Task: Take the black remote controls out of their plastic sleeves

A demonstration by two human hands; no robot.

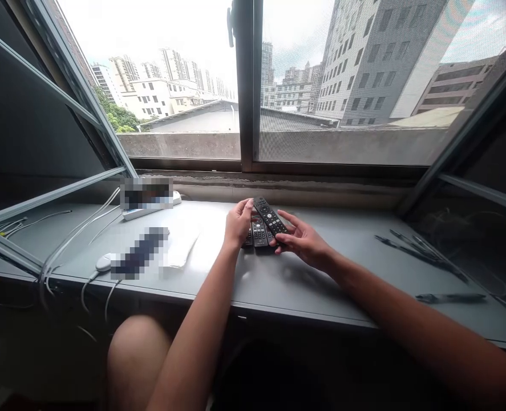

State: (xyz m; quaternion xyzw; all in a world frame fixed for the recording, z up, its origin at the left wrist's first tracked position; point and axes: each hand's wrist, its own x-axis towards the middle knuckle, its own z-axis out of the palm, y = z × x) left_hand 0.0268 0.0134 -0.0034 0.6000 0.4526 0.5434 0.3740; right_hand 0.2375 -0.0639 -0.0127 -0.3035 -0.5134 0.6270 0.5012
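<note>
Black rectangular plastic remote (pixel 270 217) tilted above other black remotes (pixel 259 234) on grey tabletop (pixel 364 251); left hand (pixel 238 221) pinches top end, right hand (pixel 304 244) fingers spread, propping lower end.

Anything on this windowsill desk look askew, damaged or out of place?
Nothing looks spilled or broken. The left hand and right hand hold a black remote tilted above other remotes lying on the grey desk. White cables trail loosely over the desk's left edge, and pens lie scattered at the right.
</note>
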